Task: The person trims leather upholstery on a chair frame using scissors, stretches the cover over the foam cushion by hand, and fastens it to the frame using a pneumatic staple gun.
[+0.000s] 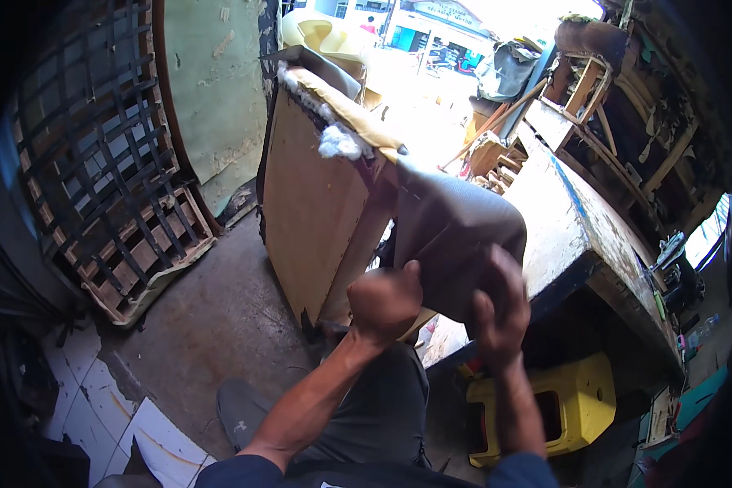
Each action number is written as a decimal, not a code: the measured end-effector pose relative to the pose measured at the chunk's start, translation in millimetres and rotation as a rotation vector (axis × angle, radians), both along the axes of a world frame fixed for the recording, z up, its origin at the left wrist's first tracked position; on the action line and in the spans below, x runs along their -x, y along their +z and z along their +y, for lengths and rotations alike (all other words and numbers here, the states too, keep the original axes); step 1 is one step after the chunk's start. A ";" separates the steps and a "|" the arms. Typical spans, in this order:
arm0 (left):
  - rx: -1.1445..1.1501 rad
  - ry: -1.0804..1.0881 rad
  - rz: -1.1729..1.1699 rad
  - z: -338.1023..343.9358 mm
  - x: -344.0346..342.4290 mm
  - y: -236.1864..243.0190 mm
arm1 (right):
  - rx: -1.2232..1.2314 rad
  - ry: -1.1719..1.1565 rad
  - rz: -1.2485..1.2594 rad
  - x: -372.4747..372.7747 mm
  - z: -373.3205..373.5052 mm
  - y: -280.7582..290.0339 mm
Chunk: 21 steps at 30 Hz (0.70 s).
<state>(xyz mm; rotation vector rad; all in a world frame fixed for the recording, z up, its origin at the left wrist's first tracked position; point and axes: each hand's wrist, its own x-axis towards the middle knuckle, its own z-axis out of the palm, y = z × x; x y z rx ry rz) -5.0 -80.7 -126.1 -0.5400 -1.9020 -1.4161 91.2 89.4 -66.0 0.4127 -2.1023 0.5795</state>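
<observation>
In front of me stands a piece of furniture being upholstered, with a bare plywood panel [309, 187] on its left side. Along its top edge runs tan padding [329, 93], with a tuft of white stuffing [343, 144] poking out. Grey-brown leatherette [455, 220] drapes over the end nearest me. My left hand [385, 302] is closed in a fist at the left edge of this cover, thumb up; what it grips is hidden. At the cover's lower right, my right hand [503, 305] has its fingers curved and apart from the thumb, slightly blurred.
A worn workbench [557, 236] stands to the right, with a yellow plastic stool [586, 398] below it. At left leans a frame with woven black webbing [98, 154]. Old wooden frames [586, 89] pile up at the back right. My legs [366, 407] are close beneath the work.
</observation>
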 end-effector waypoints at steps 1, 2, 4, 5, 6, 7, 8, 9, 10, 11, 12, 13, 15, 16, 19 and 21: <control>-0.046 -0.062 -0.020 3.7 2.0 -5.3 | 0.306 -0.078 -0.091 -28.0 12.3 -58.8; -0.038 -0.052 -0.024 -0.8 2.0 -1.4 | 0.250 -0.292 -0.228 -54.4 7.2 -91.2; -0.042 -0.133 -0.057 4.6 -8.6 18.7 | 0.342 -0.499 -0.667 -120.1 44.2 -202.8; -0.059 -0.159 -0.065 15.7 -14.4 23.2 | 0.390 -0.666 -0.903 -177.7 88.8 -303.3; -0.030 -0.124 -0.068 11.2 -10.0 18.7 | 0.418 -0.916 -1.375 -203.7 78.7 -350.8; -0.019 -0.102 -0.065 12.6 -7.6 18.2 | 0.453 -1.035 -1.582 -239.4 77.5 -392.6; -0.006 -0.091 -0.060 10.5 -5.3 16.0 | 0.455 -1.056 -1.753 -266.5 65.0 -418.8; 0.019 -0.058 -0.083 5.8 -4.5 13.7 | 0.520 -1.095 -1.785 -281.3 44.3 -434.1; 0.040 -0.027 -0.110 1.7 -6.8 12.1 | 0.583 -1.140 -1.819 -295.2 26.8 -445.0; 0.058 -0.006 -0.107 -5.0 -7.7 7.9 | 0.577 -1.109 -1.830 -298.1 14.0 -454.3; 0.072 0.014 -0.151 -11.8 -6.1 1.7 | 0.648 -1.070 -1.765 -296.4 3.9 -462.8; 0.078 0.028 -0.196 -16.1 -4.5 -3.4 | 0.719 -1.042 -1.696 -299.7 -0.6 -472.3; -0.046 -0.151 -0.280 -1.0 -16.2 10.8 | 0.098 -1.367 -1.354 -363.6 19.6 -543.2; -0.165 -0.316 -0.361 13.3 -20.1 17.5 | -0.206 -1.590 -1.172 -403.0 35.4 -571.3; -0.232 -0.211 -0.224 -1.4 -30.3 10.0 | 0.262 -1.450 -1.338 -355.9 -1.7 -561.4; -0.116 -0.207 -0.302 -17.7 -30.6 7.7 | 0.427 -1.431 -1.409 -343.3 -7.1 -550.0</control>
